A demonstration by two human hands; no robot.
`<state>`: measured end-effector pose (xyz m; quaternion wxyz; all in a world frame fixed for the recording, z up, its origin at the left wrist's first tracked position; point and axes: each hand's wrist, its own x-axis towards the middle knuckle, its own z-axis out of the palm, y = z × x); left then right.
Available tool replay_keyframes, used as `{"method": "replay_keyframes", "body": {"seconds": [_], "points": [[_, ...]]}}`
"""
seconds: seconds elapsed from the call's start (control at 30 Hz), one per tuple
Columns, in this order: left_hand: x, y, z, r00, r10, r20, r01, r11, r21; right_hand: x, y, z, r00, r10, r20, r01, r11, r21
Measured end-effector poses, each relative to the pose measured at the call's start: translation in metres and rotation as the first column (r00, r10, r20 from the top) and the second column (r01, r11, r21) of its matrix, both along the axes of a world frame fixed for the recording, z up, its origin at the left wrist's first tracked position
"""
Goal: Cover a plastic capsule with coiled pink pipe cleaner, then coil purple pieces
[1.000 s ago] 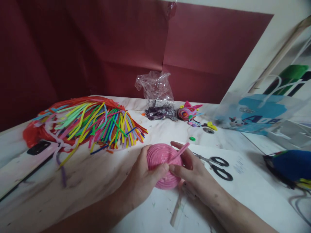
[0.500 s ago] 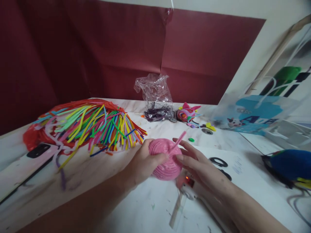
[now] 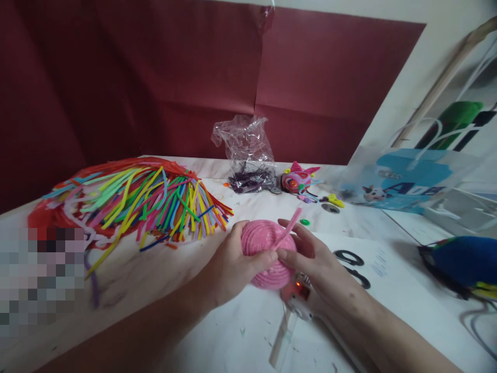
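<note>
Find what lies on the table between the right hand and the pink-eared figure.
In the head view, a small green piece; nearer the figure, lilac bits, perhaps part of it.

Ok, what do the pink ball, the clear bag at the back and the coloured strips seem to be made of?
Pink ball: probably chenille stem, soft and matte, from its coiled ridges; its inside is hidden.
Clear bag: thin, glossy plastic film, being see-through, crinkled and bright with highlights.
Coloured strips: perhaps chenille too, matte and bendable by their curves; any fuzz is too fine to tell.
</note>
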<state>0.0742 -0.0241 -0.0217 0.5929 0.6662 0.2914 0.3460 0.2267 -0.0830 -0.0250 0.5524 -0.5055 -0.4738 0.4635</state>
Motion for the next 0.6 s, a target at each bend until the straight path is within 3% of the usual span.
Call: {"method": "replay_keyframes", "body": {"seconds": [0.43,0.6], "points": [[0.0003,-0.0044,0.0011,0.996,0.043,0.076,-0.037,0.996,-0.080,-0.0009,0.0002,-0.0036,0.991,0.021,0.136,-0.028,0.998,0.050],[0.0001,-0.0041,0.0032,0.996,0.086,-0.032,-0.086,0.996,-0.010,0.0034,-0.0016,-0.0060,0.921,-0.195,0.337,0.131,0.970,0.203]]}}
